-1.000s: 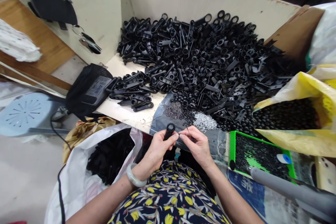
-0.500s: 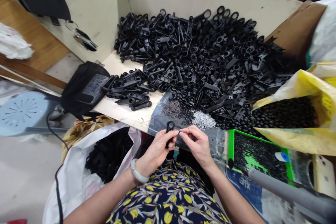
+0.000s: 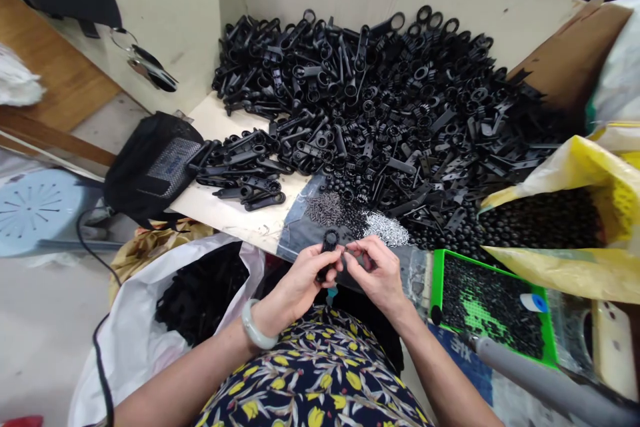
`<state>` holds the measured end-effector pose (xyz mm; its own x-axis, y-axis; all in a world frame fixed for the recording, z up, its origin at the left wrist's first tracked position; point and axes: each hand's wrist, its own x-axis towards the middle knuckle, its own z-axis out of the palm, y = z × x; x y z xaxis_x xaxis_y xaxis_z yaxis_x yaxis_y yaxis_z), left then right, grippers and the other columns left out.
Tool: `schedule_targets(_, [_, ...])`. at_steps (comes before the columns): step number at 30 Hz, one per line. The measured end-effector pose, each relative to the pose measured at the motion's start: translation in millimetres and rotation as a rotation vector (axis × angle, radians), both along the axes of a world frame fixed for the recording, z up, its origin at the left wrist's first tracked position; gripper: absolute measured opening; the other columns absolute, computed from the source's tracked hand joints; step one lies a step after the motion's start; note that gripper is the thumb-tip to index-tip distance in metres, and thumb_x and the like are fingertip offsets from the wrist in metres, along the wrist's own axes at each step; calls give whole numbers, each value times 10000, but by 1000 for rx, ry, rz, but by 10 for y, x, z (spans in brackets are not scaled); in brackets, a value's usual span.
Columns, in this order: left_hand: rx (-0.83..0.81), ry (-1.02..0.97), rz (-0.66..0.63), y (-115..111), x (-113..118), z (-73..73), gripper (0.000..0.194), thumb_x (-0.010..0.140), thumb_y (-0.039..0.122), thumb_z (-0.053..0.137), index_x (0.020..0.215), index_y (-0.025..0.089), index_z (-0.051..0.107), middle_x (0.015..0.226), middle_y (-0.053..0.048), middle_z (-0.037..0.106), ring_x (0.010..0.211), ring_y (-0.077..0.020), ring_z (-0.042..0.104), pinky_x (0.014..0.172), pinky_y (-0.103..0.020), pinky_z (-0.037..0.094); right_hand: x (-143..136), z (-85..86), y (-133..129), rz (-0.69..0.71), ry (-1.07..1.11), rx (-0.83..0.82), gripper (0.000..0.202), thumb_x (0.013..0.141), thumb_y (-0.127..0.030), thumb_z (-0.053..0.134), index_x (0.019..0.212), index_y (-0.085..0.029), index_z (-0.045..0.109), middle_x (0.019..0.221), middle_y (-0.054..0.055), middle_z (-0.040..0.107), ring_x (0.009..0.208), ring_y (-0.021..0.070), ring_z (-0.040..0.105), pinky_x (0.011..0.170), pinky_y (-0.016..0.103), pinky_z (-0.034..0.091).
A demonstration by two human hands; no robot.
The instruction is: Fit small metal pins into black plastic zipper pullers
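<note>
My left hand [image 3: 305, 279] is closed around a black plastic part with a ringed end [image 3: 331, 239], the ring pointing up and away from me. Close against it, my right hand [image 3: 376, 272] pinches with thumb and forefinger at the side of that part; whatever lies between the fingertips is too small to make out. Just beyond the hands lie a pile of silver pins [image 3: 386, 229] and a pile of small brownish metal pieces [image 3: 325, 208]. Behind them spreads a large heap of black plastic parts [image 3: 360, 100].
A green tray [image 3: 438, 287] of tiny black pieces stands right, beside a yellow bag [image 3: 545, 273] of black beads. A grey bar [image 3: 530, 370] juts in at lower right. An open white sack [image 3: 120, 347] and a black pouch [image 3: 150, 167] are at left.
The ringed part is tilted slightly differently, its ring now a little further right. My right fingers have shifted slightly and curled more. The view has moved a little.
</note>
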<state>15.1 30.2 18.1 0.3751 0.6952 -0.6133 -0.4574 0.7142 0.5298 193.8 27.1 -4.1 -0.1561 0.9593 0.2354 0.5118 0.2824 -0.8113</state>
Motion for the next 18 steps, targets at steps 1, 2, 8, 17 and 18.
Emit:
schedule_targets(1, [-13, -21, -16, 6, -15, 20, 141, 779, 251, 734, 829, 147, 653, 785, -12, 592, 614, -87, 448, 564, -228, 350, 19, 0, 11, -3, -5, -9, 65, 943, -244, 671, 987, -207, 702, 853, 14, 643, 592, 113, 475, 535, 265, 416])
schedule_targets(2, [-19, -40, -32, 11, -29, 39, 112, 761, 224, 705, 828, 147, 657, 802, -18, 591, 630, -95, 456, 567, -235, 353, 36, 1, 23, 0, -13, -15, 63, 945, -244, 666, 981, -209, 703, 851, 14, 641, 597, 115, 483, 539, 266, 419])
schedule_targets(8, [101, -12, -141, 12, -70, 72, 94, 756, 166, 621, 849, 163, 632, 773, -1, 534, 670, -110, 445, 610, -257, 339, 51, 17, 100, 127, -86, 70, 98, 956, -207, 649, 1047, -210, 685, 898, 34, 670, 758, 155, 605, 636, 280, 482])
schedule_targets(17, [172, 127, -203, -47, -51, 55, 199, 811, 186, 599, 1009, 187, 614, 816, 16, 521, 709, -113, 437, 661, -272, 331, 16, 47, 143, 197, -248, 125, 97, 999, -226, 608, 1052, -188, 681, 928, 50, 678, 822, 166, 660, 698, 281, 516])
schedule_targets(18, [172, 130, -196, -52, -51, 59, 205, 814, 192, 601, 1019, 188, 614, 829, 13, 523, 714, -115, 440, 665, -273, 334, 14, 57, 143, 203, -262, 132, 102, 1004, -228, 603, 1053, -186, 681, 928, 52, 680, 822, 167, 662, 701, 283, 517])
